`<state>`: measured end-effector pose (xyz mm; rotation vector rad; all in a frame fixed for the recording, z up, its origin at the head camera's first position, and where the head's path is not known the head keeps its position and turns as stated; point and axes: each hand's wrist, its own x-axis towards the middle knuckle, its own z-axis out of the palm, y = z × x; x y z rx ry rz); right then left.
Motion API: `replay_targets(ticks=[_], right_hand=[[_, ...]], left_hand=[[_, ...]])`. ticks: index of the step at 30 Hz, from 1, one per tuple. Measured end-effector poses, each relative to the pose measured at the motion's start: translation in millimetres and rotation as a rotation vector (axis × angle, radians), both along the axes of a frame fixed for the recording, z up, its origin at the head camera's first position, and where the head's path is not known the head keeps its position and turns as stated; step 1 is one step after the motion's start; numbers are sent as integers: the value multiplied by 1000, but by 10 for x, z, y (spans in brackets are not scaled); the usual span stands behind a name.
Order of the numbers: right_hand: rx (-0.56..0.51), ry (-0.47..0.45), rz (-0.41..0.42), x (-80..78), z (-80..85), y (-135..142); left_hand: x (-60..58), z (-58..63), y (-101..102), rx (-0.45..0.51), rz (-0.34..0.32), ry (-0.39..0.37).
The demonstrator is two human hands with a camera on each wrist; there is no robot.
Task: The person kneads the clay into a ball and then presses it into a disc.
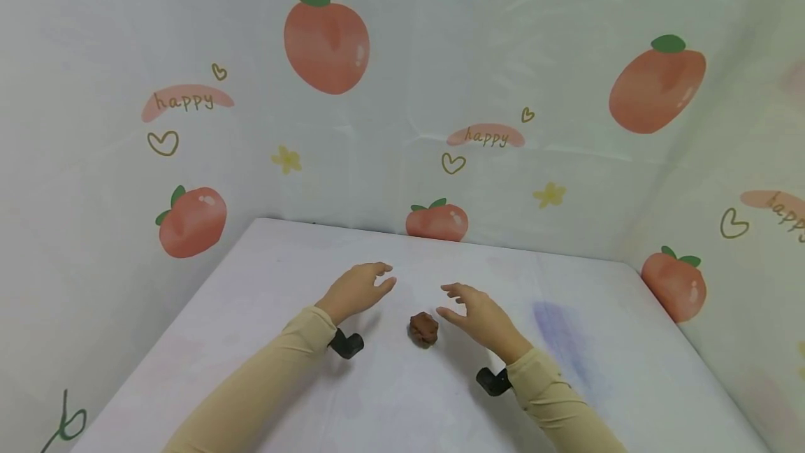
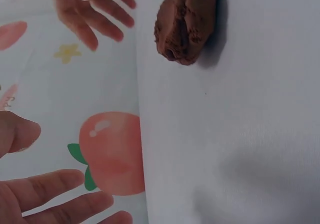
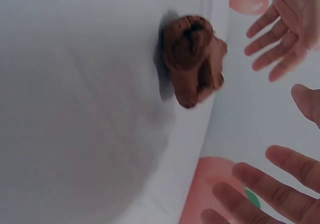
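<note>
A rough brown lump of clay (image 1: 424, 329) sits on the white table between the two hands, its surface creased and folded. In the left wrist view the lump (image 2: 186, 24) lies at the top; in the right wrist view the lump (image 3: 192, 59) shows a curled fold and a hollow. My left hand (image 1: 360, 290) is raised above the table, left of the clay and apart from it, fingers loosely extended. On the other side my right hand (image 1: 481, 314) hovers close to the clay without touching it, fingers spread and slightly bent. Neither hand holds anything.
The white table (image 1: 283, 397) carries a bluish-purple smear (image 1: 562, 341) to the right. A pale cloth backdrop (image 1: 390, 89) with printed peaches rises behind the table and along its sides. Black wrist cameras (image 1: 347, 344) hang beneath both wrists.
</note>
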<state>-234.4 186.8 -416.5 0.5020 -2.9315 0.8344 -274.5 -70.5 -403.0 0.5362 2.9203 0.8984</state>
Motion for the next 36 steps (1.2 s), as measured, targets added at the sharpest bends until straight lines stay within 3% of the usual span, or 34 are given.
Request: replay_targets(ticks=[7,12,20,36], right_hand=[[-211,-149,91,11,-135,-75],[-261,-212,131,11,-219,-136],[-240,-215,129,14,-325,-198],[-151,-140,172,18,-328,-255]], left_hand=[[9,-21,6,191,-21,-43],[24,-23,21,305,-54,-71],[41,-20,37,366,-106,-72],[48,-24,55,406,-103,-69]])
